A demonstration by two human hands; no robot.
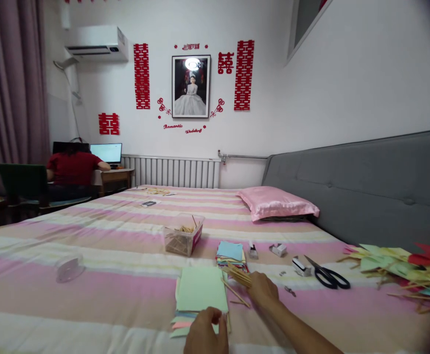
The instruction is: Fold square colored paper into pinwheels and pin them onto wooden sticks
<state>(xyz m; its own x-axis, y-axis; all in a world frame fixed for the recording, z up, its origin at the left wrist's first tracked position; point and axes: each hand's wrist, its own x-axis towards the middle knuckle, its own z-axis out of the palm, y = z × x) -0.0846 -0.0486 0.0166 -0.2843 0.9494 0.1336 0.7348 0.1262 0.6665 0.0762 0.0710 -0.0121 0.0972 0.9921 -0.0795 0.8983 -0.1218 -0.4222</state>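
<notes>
The right hand (262, 290) pinches thin wooden sticks (239, 275) angled up-left, just right of the pale green paper sheet (202, 290); the left hand (203, 334) pinches that sheet's near edge.

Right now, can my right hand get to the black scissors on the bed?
Probably yes. The right hand holds wooden sticks, and the scissors lie just to its right on the bedsheet with nothing between them.

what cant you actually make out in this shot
- Left hand: head view, cut off by the bottom edge; its grip on the paper stack is unclear.
- Right hand: seen from behind, so the fingers around the wooden sticks are hidden.
- Small metal bits near the scissors: too small to identify.
- Paper pinwheels: cut off by the right edge, blurred.
</notes>
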